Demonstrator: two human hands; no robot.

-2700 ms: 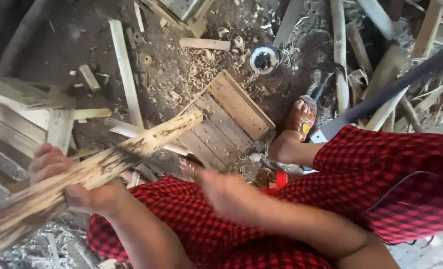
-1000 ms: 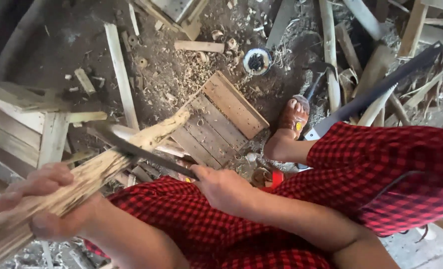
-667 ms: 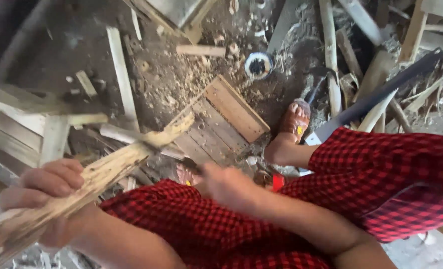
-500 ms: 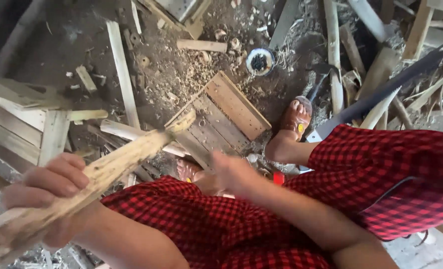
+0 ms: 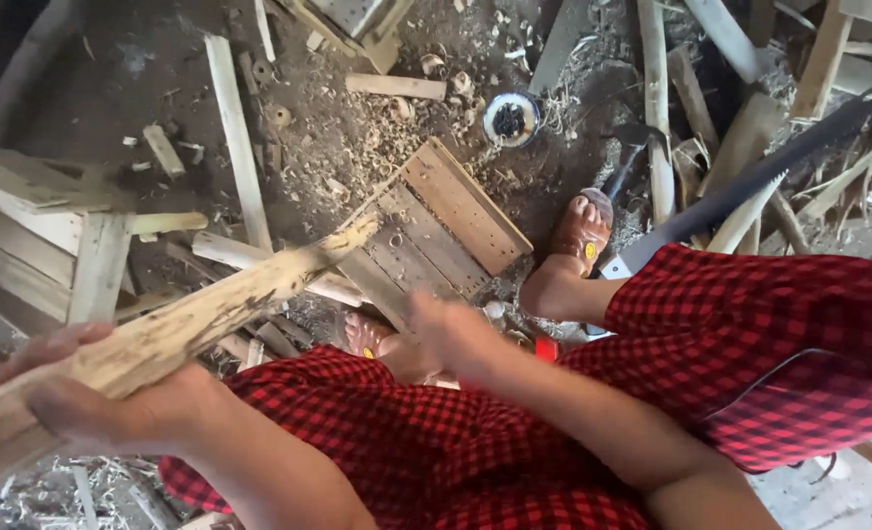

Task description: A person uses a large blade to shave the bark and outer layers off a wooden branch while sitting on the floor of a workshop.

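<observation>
1. A long rough billet of pale wood (image 5: 190,324) was gripped near its lower end by the left hand (image 5: 82,397), the fingers wrapped around it, the far tip slanted out above a small slatted board (image 5: 446,231) on the ground.
2. The billet's upper face was seen hacked and splintered, with dark marks along it; most of its length was judged to be roughly stripped, with shaping left to do.
3. The right hand (image 5: 455,329) was blurred in front of the knees; whether it held anything could not be told.
4. Curled shavings (image 5: 357,147) and offcuts were strewn over the dirt floor.
5. A long saw (image 5: 750,186) was lying beside a sandalled foot (image 5: 581,231).
6. Red-and-black checked cloth (image 5: 750,344) was draped over the legs.
</observation>
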